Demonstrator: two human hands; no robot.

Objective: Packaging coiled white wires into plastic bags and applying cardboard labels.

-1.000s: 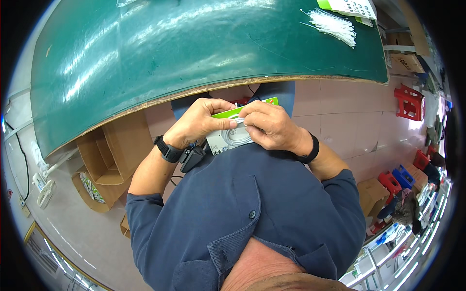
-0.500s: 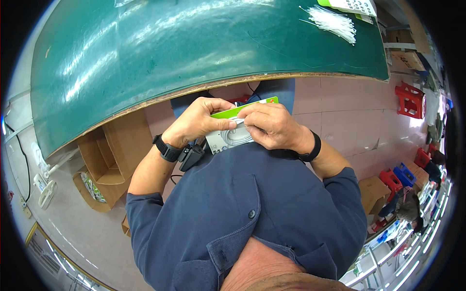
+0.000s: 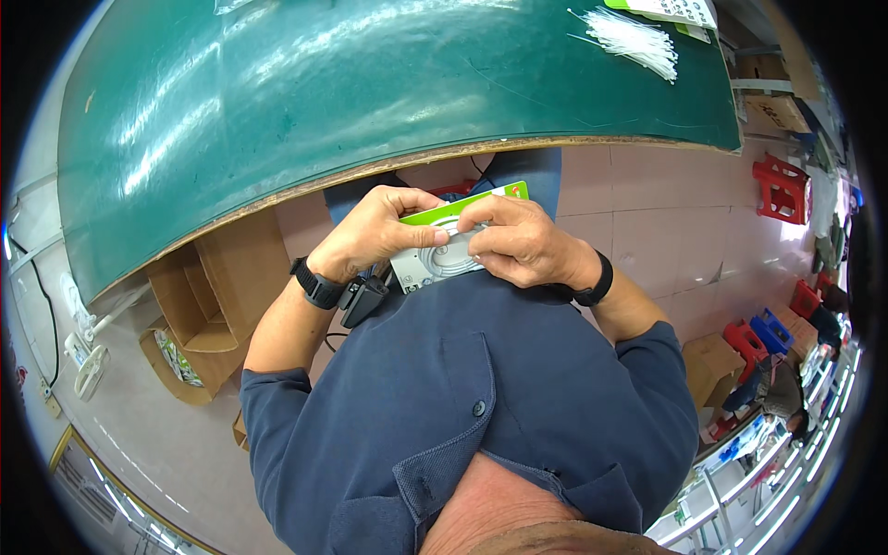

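A green and white card is held tilted in front of my chest, just off the near edge of the table. On its face lies a coiled white cable. My left hand is closed on the card's left side, thumb across the front beside the coil and fingers behind. My right hand has its fingers curled at the right part of the coil, the index fingertip touching near its top. What sits between those fingertips is too small to make out.
A green-topped table spans the front. White cable ties lie at its far right, beside printed packaging. Open cardboard boxes stand on the floor at left. A red stool is at right, with more stools and a carton behind.
My right hand's fingers have shifted slightly, the index finger lifting and curling over the coil's top. More of the coil shows now. The left hand keeps its hold on the card.
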